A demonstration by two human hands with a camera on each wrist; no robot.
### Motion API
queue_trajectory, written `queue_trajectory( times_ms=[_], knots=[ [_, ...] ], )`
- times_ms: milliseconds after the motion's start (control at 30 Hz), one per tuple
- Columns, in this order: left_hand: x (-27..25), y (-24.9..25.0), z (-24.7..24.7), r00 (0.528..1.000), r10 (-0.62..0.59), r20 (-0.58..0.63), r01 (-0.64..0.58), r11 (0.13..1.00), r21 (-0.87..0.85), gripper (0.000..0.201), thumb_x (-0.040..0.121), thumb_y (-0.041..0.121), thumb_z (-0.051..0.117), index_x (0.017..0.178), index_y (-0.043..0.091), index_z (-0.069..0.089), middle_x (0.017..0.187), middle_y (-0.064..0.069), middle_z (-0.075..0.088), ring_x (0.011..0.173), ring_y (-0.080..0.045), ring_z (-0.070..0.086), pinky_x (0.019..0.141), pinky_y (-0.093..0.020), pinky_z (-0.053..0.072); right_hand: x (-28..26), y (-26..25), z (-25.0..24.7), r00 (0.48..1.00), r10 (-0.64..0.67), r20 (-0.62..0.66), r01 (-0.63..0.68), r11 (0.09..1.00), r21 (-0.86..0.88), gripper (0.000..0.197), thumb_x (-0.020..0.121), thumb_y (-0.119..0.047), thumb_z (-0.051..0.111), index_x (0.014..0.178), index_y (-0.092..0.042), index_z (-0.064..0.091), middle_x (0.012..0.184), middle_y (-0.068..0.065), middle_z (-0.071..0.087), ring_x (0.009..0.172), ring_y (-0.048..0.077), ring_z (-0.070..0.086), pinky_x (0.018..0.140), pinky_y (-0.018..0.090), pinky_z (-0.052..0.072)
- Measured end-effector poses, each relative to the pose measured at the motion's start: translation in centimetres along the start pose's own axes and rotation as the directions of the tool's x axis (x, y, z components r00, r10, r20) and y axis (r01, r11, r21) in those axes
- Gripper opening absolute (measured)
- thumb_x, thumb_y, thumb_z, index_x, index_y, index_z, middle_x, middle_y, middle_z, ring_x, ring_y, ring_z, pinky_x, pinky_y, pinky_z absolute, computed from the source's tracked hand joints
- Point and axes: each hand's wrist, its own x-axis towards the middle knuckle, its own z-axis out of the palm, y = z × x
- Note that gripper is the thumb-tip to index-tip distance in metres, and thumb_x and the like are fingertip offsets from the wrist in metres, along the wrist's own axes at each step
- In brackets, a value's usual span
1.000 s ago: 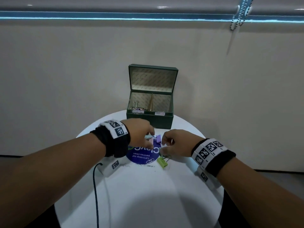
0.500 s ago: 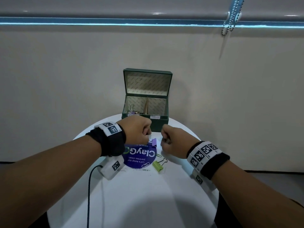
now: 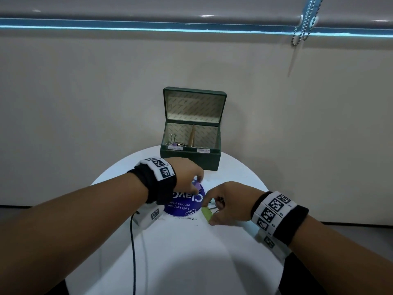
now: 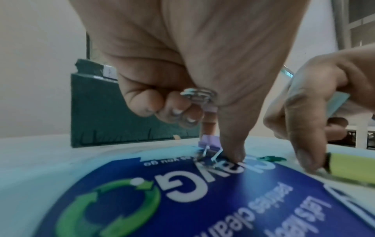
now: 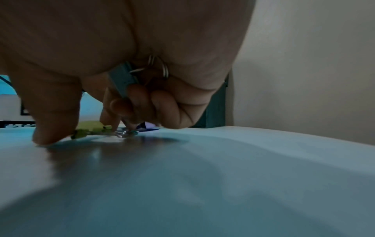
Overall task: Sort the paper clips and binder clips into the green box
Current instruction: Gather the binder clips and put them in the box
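The open green box (image 3: 191,159) stands at the table's far edge, with binder clips (image 3: 174,141) in its left compartment. My left hand (image 3: 196,184) keeps a purple binder clip (image 4: 211,109) in its curled fingers, while thumb and forefinger touch another purple clip (image 4: 210,142) on the blue sticker (image 3: 185,206). My right hand (image 3: 214,209) holds a blue binder clip (image 5: 121,80) in its palm. Its thumb and forefinger straddle a green binder clip (image 3: 206,213) lying on the table. A paper clip (image 3: 190,212) lies on the sticker.
The round white table (image 3: 180,262) is small, and its edges lie close on both sides. A black cable (image 3: 133,241) runs down from my left wrist. A beige wall rises right behind the box. A bead chain (image 3: 302,28) hangs at the upper right.
Both hands, lifted as fists near the box half a second ago, have come down to the table. The left is now at the purple clip, the right at the green one.
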Motion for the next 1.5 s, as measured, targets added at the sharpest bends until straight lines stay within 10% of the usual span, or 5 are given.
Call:
queue_trajectory(
  times_ms=[567, 800, 933, 1133, 1500],
  knots=[
    [1.4, -10.0, -7.2, 0.823, -0.397, -0.406, 0.151, 0.843, -0.517, 0.043, 0.087, 0.055, 0.066, 0.113, 0.020, 0.067, 0.097, 0.003, 0.069, 0.080, -0.017, 0.064, 0.077, -0.032, 0.055, 9.2, -2.7, -9.4, 0.777, 0.091, -0.623, 0.080, 0.967, 0.241, 0.021, 0.093, -0.039, 0.058, 0.097, -0.019, 0.052, 0.093, -0.002, 0.055, 0.069, 0.010, 0.047, 0.058, 0.025, 0.034],
    [0.0, -12.3, -4.8, 0.819, -0.363, -0.445, 0.135, 0.875, -0.464, 0.022, 0.089, 0.040, 0.069, 0.108, 0.030, 0.072, 0.103, 0.007, 0.068, 0.094, -0.015, 0.065, 0.084, -0.028, 0.048, 11.8, -3.6, -10.3, 0.914, 0.067, -0.400, -0.074, 0.997, -0.003, 0.054, 0.088, -0.040, 0.070, 0.136, -0.024, 0.053, 0.133, 0.006, 0.049, 0.113, 0.024, 0.056, 0.099, 0.037, 0.048],
    [-0.5, -12.7, -3.1, 0.894, -0.289, -0.342, 0.169, 0.925, -0.340, 0.028, 0.086, 0.046, 0.069, 0.113, 0.041, 0.070, 0.114, 0.005, 0.062, 0.095, -0.015, 0.063, 0.091, -0.032, 0.048, 8.1, -3.9, -7.9, 0.943, -0.062, -0.328, 0.022, 0.992, -0.123, 0.009, 0.090, -0.029, 0.065, 0.093, -0.021, 0.061, 0.091, -0.003, 0.063, 0.084, 0.020, 0.060, 0.077, 0.035, 0.054],
    [-0.6, -12.3, -2.2, 0.873, -0.317, -0.370, 0.166, 0.907, -0.386, 0.029, 0.091, 0.040, 0.065, 0.119, 0.035, 0.069, 0.122, 0.009, 0.065, 0.096, -0.011, 0.059, 0.086, -0.024, 0.039, 3.3, -4.9, -1.8, 0.990, 0.121, 0.071, -0.086, 0.923, -0.376, 0.055, 0.085, -0.069, 0.057, 0.113, -0.022, 0.061, 0.097, -0.001, 0.059, 0.087, 0.019, 0.058, 0.071, 0.031, 0.047],
    [-1.7, -11.8, -1.9, 0.871, -0.337, -0.358, 0.196, 0.905, -0.377, 0.036, 0.094, 0.040, 0.060, 0.130, 0.035, 0.063, 0.131, 0.007, 0.061, 0.104, -0.015, 0.056, 0.095, -0.028, 0.040, 2.6, -6.6, 3.7, 0.967, -0.254, 0.018, 0.243, 0.898, -0.366, 0.015, 0.089, -0.011, 0.055, 0.088, -0.026, 0.053, 0.087, 0.001, 0.054, 0.074, 0.027, 0.052, 0.062, 0.031, 0.044]
  ],
)
